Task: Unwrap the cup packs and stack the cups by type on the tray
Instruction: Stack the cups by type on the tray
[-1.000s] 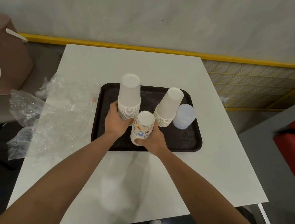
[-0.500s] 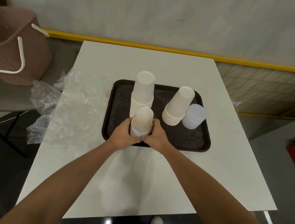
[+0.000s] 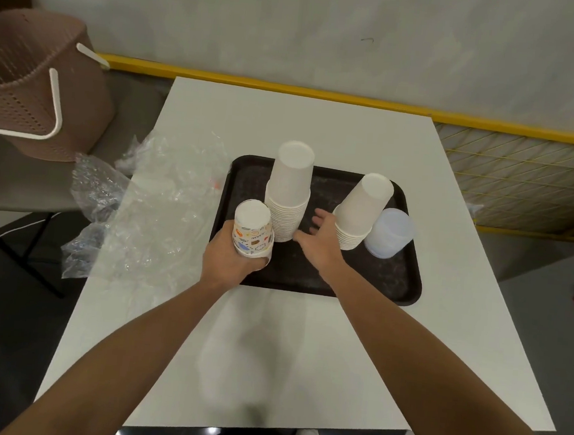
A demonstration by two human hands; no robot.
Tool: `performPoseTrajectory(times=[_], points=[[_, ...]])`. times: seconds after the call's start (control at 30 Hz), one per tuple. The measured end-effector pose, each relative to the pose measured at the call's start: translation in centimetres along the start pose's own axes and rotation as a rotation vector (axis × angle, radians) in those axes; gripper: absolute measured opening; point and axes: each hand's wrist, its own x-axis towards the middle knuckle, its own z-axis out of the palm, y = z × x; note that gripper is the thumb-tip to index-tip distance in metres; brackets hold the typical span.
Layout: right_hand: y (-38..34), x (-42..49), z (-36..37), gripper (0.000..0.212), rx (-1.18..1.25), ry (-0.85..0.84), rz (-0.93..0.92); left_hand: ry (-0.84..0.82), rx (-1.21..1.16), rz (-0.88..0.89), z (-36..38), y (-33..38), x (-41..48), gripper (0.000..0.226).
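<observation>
Patterned cup stack [image 3: 253, 230] clasped in left hand [image 3: 230, 258] grip, over tray [image 3: 359, 281] corner, right hand [image 3: 321, 239] spread, empty

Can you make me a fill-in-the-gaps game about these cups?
1. The left hand grips the patterned cups near the front ___ corner of the tray.
2. The right hand, fingers spread over the tray, holds ___.
3. The tall white stack and the short white stack both stand upside ___.
4. The see-through cups stand to the ___ of the short white stack.
Missing words: left, nothing, down, right.
</observation>
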Motion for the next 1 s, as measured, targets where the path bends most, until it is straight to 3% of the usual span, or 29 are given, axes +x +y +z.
performPoseTrajectory(times=[0.27,1.0], points=[[-1.8,1.4,1.5,0.100,-0.073,-0.063,-0.137,0.069,-0.065,-0.046,-0.6,-0.2,1.6,0.077],[-0.7,1.2,0.3,0.080,-0.102,0.196,-0.171,0.025,-0.035,-0.024,0.3,1.6,4.5,0.073]])
